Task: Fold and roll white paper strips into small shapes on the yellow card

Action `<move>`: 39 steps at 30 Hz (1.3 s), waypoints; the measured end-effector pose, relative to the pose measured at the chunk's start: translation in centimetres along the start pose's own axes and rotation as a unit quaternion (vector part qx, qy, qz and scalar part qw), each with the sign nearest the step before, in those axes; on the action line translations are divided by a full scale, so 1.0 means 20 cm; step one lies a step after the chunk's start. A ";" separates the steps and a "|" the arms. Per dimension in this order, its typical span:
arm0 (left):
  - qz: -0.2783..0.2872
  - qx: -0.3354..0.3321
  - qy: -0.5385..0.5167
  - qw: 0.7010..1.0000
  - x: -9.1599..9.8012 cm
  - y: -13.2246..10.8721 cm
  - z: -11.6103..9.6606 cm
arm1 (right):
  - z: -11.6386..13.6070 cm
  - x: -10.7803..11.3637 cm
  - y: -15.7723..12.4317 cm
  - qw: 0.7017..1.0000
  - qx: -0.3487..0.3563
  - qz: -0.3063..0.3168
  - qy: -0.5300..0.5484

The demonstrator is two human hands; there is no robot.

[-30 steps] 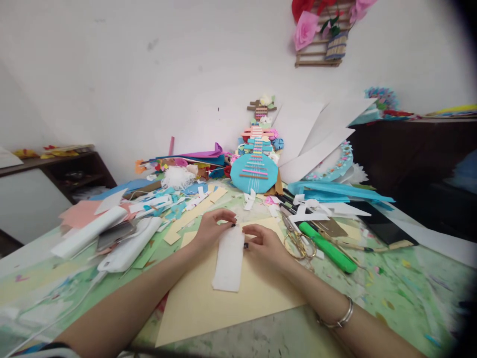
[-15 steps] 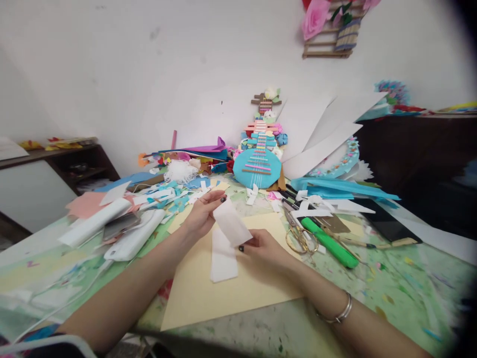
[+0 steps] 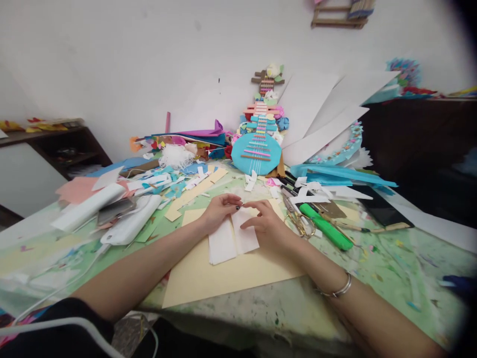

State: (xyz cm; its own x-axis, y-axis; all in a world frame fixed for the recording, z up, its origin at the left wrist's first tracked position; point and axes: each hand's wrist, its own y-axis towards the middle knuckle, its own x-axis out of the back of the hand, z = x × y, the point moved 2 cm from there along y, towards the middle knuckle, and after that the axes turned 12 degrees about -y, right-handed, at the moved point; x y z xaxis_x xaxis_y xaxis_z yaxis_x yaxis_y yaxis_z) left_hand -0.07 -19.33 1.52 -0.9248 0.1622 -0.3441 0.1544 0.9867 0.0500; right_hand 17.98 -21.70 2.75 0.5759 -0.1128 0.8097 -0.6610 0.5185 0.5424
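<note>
In the head view, everything turns on how the loose white paper strip (image 3: 247, 241) lies against the fingertips. It sits above the middle of the cream paper sheet (image 3: 216, 282), which serves as landmark here. Its far end is at the fingertips, toward the sheet's far edge; its long axis runs from there back toward the wearer, the near end slanting a little to the right.

The left hand (image 3: 217, 213) comes in over the sheet's left half. Its thumb and forefinger appear pinched together on the strip's far corner, and its palm side covers the far part of a stack of white paper strips (image 3: 222, 247). That stack lies on the sheet, left of the loose strip and nearly parallel to it, with a thin wedge of cream showing between their near ends.

The right hand (image 3: 271, 224) reaches in over the sheet's right half and is the nearer one to the strip's right long side. Its thumb and forefinger stand apart, the forefinger close to the left fingertips and the thumb crossing the strip's face; whether the hidden fingers press from behind, I cannot tell.

Gold-handled scissors (image 3: 302, 224) lie just beyond the sheet's right edge. The blue paper lute (image 3: 257, 153) stands past its far edge.
</note>
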 end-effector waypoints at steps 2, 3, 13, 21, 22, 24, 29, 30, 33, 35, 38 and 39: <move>0.017 -0.030 0.048 0.998 -0.01 0.00 -0.02 | -0.01 0.00 0.00 1.000 0.020 0.011 -0.008; 0.028 -0.051 0.072 0.996 -0.01 -0.01 -0.03 | -0.03 0.00 0.00 1.000 0.008 0.009 -0.010; 0.255 -0.293 0.404 0.828 -0.10 -0.13 -0.09 | -0.14 0.04 -0.05 0.978 -0.201 0.026 0.047; 0.296 -0.312 0.413 0.803 -0.13 -0.17 -0.06 | -0.08 0.12 -0.05 0.985 -0.121 0.115 0.051; 0.300 -0.306 0.412 0.804 -0.13 -0.17 -0.06 | -0.08 0.13 -0.05 0.984 -0.114 0.126 0.054; 0.306 -0.292 0.402 0.812 -0.13 -0.17 -0.07 | -0.07 0.14 -0.05 0.983 -0.103 0.144 0.059; 0.325 -0.233 0.348 0.848 -0.13 -0.18 -0.06 | -0.08 0.16 -0.05 0.977 -0.069 0.180 0.087; 0.328 -0.224 0.347 0.850 -0.13 -0.17 -0.06 | -0.08 0.16 -0.05 0.977 -0.063 0.180 0.092; 0.329 -0.214 0.360 0.846 -0.14 -0.17 -0.06 | -0.08 0.16 -0.05 0.979 -0.053 0.171 0.098; 0.331 -0.213 0.375 0.839 -0.14 -0.17 -0.05 | -0.08 0.16 -0.05 0.979 -0.047 0.172 0.095; 0.334 -0.208 0.394 0.831 -0.13 -0.17 -0.05 | -0.09 0.16 -0.05 0.981 -0.021 0.181 0.070; 0.334 -0.205 0.397 0.830 -0.13 -0.17 -0.06 | -0.09 0.16 -0.05 0.981 -0.013 0.182 0.060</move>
State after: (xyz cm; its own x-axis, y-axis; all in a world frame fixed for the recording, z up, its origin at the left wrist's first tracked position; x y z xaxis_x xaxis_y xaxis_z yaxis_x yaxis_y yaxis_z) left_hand 1.48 -23.16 3.30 -0.6430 0.4675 0.6066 0.7444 0.5676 0.3516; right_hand 21.25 -21.06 4.35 0.3563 0.1835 0.9162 -0.8224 0.5271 0.2142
